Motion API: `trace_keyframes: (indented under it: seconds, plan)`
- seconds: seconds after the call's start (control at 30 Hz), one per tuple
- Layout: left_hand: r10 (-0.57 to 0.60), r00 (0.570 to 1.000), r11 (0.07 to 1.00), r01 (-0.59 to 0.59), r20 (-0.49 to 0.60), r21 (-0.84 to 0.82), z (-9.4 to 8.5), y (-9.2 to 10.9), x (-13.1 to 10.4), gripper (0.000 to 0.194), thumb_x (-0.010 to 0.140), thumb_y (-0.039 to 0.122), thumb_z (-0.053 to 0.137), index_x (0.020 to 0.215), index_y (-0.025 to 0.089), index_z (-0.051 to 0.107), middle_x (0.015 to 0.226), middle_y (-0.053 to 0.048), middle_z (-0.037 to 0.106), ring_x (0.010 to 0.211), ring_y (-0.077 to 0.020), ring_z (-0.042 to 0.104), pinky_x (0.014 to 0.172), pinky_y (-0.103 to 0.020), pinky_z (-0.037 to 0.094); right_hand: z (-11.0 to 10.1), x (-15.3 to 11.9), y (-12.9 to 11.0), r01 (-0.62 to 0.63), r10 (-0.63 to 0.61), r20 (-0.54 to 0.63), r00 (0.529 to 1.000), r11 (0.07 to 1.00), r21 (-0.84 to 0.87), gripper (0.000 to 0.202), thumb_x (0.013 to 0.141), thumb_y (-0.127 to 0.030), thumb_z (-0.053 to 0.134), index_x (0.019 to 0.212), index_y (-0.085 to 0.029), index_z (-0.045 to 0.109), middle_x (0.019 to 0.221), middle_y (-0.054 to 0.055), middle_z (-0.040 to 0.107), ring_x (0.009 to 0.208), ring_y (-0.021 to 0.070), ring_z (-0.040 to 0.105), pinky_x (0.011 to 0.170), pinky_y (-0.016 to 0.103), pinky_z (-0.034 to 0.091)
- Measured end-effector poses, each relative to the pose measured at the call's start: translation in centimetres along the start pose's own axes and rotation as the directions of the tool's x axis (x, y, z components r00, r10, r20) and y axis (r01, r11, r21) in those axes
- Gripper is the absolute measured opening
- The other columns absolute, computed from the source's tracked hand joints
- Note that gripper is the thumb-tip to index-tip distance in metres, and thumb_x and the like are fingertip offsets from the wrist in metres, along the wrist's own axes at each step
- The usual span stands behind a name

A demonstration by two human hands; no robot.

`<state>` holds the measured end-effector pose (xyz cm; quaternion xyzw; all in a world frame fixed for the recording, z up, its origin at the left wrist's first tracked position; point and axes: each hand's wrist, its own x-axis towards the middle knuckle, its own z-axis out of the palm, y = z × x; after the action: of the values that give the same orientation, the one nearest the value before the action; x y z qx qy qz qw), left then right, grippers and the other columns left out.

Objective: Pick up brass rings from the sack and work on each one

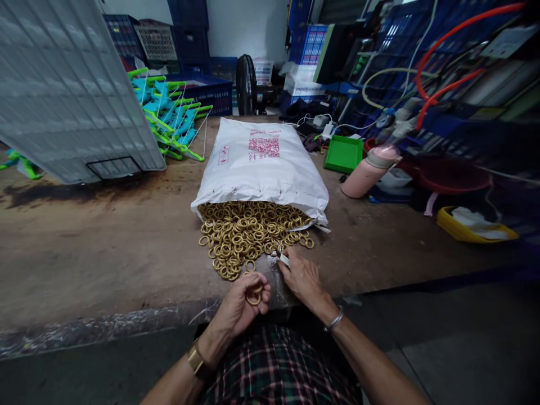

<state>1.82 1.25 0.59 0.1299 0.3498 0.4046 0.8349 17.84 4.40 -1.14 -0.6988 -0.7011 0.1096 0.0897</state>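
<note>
A white printed sack [270, 169] lies on its side on the table, and gold-coloured rings [240, 239] spill from its mouth into a heap. Close to the table's front edge, my left hand [248, 298] is curled around a few of the gold rings [253, 296]. My right hand [304, 275] rests at the right front of the heap, pinching a small white tool with a dark tip [283, 259]. What kind of tool it is cannot be made out. A little white scrap [272, 260] lies beside its tip.
A grey ribbed plastic panel [80, 95] stands at left, with green and turquoise plastic pieces [172, 115] behind it. To the right are a green tray [343, 153], a pink bottle [369, 171] and a yellow tray [476, 228]. A black fan [246, 84] stands behind the table.
</note>
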Motion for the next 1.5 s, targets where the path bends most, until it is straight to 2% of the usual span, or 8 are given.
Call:
trace_keyframes:
  seconds: [0.2, 0.37, 0.57, 0.73, 0.87, 1.0, 1.27, 1.5]
  plan:
    - [-0.007, 0.997, 0.999, 0.004, -0.078, -0.044, -0.5, -0.6, 0.4, 0.019, 0.069, 0.026, 0.065, 0.072, 0.014, 0.051, 0.069, -0.002, 0.060, 0.059, -0.0116, 0.058, 0.044, -0.019, 0.043, 0.0, -0.6, -0.2, 0.022, -0.018, 0.057, 0.998, 0.996, -0.082, 0.019, 0.085, -0.022, 0.041, 0.101, -0.021, 0.050, 0.097, 0.005, 0.057, 0.072, 0.0165, 0.056, 0.056, 0.027, 0.029]
    - [0.013, 0.999, 1.000, -0.013, -0.045, 0.014, -0.5, -0.6, 0.7, 0.028, 0.068, 0.032, 0.067, 0.068, 0.017, 0.043, 0.055, 0.005, 0.048, 0.045, -0.0057, 0.046, 0.038, -0.015, 0.033, 0.6, -0.8, -0.1, 0.051, -0.047, 0.035, 0.998, 0.991, -0.123, 0.025, 0.082, -0.012, 0.037, 0.101, -0.019, 0.051, 0.097, 0.007, 0.056, 0.066, 0.0150, 0.054, 0.054, 0.027, 0.029]
    - [0.233, 0.963, 0.901, -0.163, -0.132, 0.402, -0.5, -0.5, 1.3, 0.029, 0.071, 0.040, 0.060, 0.085, 0.018, 0.049, 0.053, 0.008, 0.046, 0.039, -0.0048, 0.037, 0.036, -0.016, 0.027, 0.8, -0.4, 0.5, 0.094, -0.093, -0.010, 0.996, 0.985, 0.144, 0.021, 0.081, -0.012, 0.034, 0.091, -0.015, 0.052, 0.090, 0.009, 0.057, 0.073, 0.0173, 0.053, 0.060, 0.027, 0.034]
    - [0.401, 0.916, 0.689, -0.288, -0.018, 0.665, -0.2, -0.2, 1.4, 0.035, 0.074, 0.037, 0.055, 0.103, 0.018, 0.052, 0.057, 0.006, 0.048, 0.043, -0.0066, 0.038, 0.041, -0.019, 0.029, -0.2, -0.2, -0.3, 0.023, -0.189, 0.161, 0.969, 0.715, 0.699, 0.023, 0.083, -0.037, 0.040, 0.076, -0.018, 0.049, 0.069, 0.001, 0.052, 0.062, 0.0120, 0.045, 0.056, 0.024, 0.036]
    - [0.455, 0.886, 0.613, -0.380, 0.083, 0.693, -0.1, 0.4, 1.4, 0.022, 0.075, 0.035, 0.054, 0.084, 0.015, 0.060, 0.063, 0.002, 0.052, 0.056, -0.0092, 0.044, 0.053, -0.021, 0.034, -0.7, -0.6, -1.4, -0.136, -0.248, 0.298, 0.922, 0.512, 0.848, 0.028, 0.079, -0.046, 0.047, 0.074, -0.018, 0.046, 0.054, -0.007, 0.036, 0.047, 0.0066, 0.030, 0.043, 0.020, 0.026]
    - [0.454, 0.890, 0.607, -0.351, 0.051, 0.713, -0.5, 0.7, 1.1, 0.017, 0.075, 0.032, 0.051, 0.070, 0.016, 0.055, 0.056, 0.004, 0.046, 0.052, -0.0085, 0.040, 0.051, -0.021, 0.033, -0.4, -0.8, -1.8, -0.303, -0.273, 0.422, 0.864, 0.387, 0.871, 0.031, 0.077, -0.050, 0.049, 0.075, -0.021, 0.039, 0.048, -0.011, 0.023, 0.038, 0.0051, 0.018, 0.037, 0.019, 0.017]
    - [0.539, 0.837, 0.508, -0.412, 0.093, 0.756, -1.0, 0.2, 1.2, 0.018, 0.076, 0.033, 0.053, 0.071, 0.015, 0.056, 0.059, 0.001, 0.053, 0.055, -0.0101, 0.045, 0.055, -0.022, 0.036, 0.6, -0.1, -2.2, -0.130, -0.153, 0.276, 0.949, 0.609, 0.782, 0.029, 0.080, -0.044, 0.042, 0.066, -0.019, 0.045, 0.050, -0.006, 0.041, 0.044, 0.0074, 0.034, 0.043, 0.021, 0.028]
    - [0.314, 0.949, 0.721, -0.247, 0.012, 0.648, -0.6, 0.7, 0.6, 0.029, 0.076, 0.045, 0.052, 0.070, 0.017, 0.050, 0.050, 0.006, 0.045, 0.039, -0.0053, 0.033, 0.039, -0.019, 0.024, 0.6, 0.1, -2.8, -0.042, -0.125, 0.166, 0.978, 0.666, 0.744, 0.025, 0.078, -0.036, 0.043, 0.060, -0.018, 0.045, 0.055, -0.005, 0.044, 0.054, 0.0087, 0.039, 0.052, 0.022, 0.031]
